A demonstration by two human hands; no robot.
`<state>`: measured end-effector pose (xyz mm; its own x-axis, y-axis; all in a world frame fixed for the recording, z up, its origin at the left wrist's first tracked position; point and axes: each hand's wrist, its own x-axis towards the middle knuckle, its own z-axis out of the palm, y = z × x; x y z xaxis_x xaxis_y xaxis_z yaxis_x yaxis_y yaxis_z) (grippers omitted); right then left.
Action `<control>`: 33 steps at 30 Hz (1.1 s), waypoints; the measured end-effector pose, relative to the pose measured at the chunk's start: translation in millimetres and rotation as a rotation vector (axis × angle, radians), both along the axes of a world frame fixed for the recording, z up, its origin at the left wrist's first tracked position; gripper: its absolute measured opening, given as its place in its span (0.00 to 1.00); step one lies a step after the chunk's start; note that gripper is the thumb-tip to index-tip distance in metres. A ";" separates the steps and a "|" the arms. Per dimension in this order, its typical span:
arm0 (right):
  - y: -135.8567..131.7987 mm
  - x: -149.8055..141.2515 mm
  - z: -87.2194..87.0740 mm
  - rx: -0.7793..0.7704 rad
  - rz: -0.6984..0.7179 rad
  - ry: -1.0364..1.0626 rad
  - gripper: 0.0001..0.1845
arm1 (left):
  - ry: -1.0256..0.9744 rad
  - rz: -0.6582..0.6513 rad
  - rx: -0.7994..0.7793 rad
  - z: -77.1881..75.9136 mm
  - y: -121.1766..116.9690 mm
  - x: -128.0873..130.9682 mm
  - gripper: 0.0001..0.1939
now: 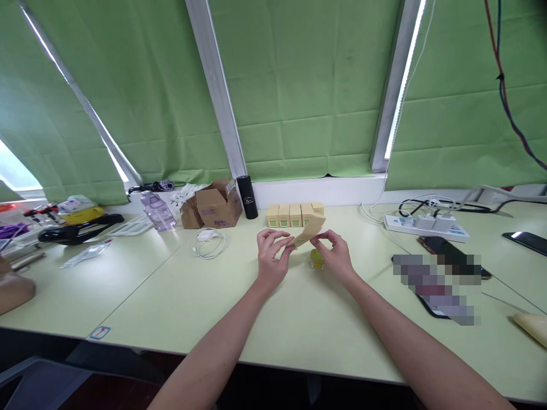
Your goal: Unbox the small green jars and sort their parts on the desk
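Between my two hands, a flat, folded piece of tan card [310, 229] is held tilted above the table. My left hand [273, 257] pinches its lower left end between thumb and fingers. The fingertips of my right hand [337, 254] are closed at its right edge. Just under the right hand, a small yellow-green object [317, 259] rests on the table, partly hidden by the fingers. Behind the card stands a row of several small tan boxes [284, 216] with green marks on their fronts.
At the back stand a black bottle [247, 197], an open cardboard box [219, 206] and a clear purple bottle [158, 210]. A white cable [211, 244] lies left. On the right are a power strip [427, 226] and phones [453, 256]. Another person's arm [15, 290] shows far left.
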<state>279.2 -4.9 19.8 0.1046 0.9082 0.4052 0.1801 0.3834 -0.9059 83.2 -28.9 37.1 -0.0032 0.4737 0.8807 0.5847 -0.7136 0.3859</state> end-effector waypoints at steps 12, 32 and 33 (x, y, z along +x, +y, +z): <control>15.5 17.6 -7.6 -0.027 -0.143 0.042 0.18 | -0.569 0.274 -0.476 -8.8 45.0 -50.7 0.16; 28.8 28.8 -27.1 -0.153 -0.138 -0.136 0.18 | -0.178 0.701 -0.970 -14.3 63.8 -90.2 0.15; 28.7 28.8 -27.0 -0.156 -0.137 -0.142 0.18 | -0.166 0.709 -0.977 -13.3 62.7 -89.6 0.16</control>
<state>308.0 23.8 -7.1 0.1833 0.9421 0.2810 0.3504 0.2044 -0.9140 -6.4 33.8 23.8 -0.6088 0.7844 0.1189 0.6196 0.3765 0.6888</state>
